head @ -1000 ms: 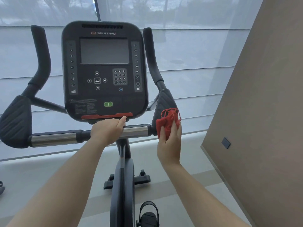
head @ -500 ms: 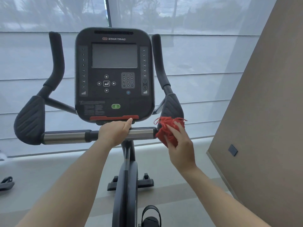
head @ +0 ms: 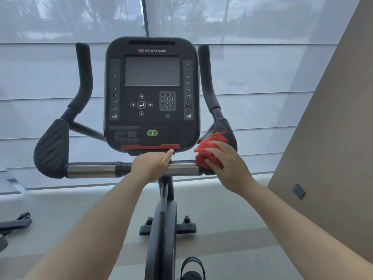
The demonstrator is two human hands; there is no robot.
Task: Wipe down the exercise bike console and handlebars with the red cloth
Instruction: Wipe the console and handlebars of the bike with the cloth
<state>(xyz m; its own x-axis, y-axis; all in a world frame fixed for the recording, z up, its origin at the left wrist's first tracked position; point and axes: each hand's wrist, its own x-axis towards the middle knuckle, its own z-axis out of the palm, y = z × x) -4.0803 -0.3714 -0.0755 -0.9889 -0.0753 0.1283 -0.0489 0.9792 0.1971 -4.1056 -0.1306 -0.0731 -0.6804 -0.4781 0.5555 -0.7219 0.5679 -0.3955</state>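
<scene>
Head view: we wipe the handlebar's right end.
Our right hand [head: 228,164] presses the red cloth [head: 210,152] at 3 o'clock; our left hand [head: 151,165] grips the handlebar [head: 90,170]; the console [head: 151,93] looks not yet wiped.

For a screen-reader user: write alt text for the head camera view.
A right hand presses a red cloth onto the exercise bike's handlebar by its right pad, while the left hand grips the bar below the dark console.

Soft grey daylight is filtering through a sheer roller blind [head: 262,81] covering the wide window — blurred trees are showing beyond. A beige wall [head: 333,138] is rising at right, over pale grey floor [head: 232,239].
</scene>
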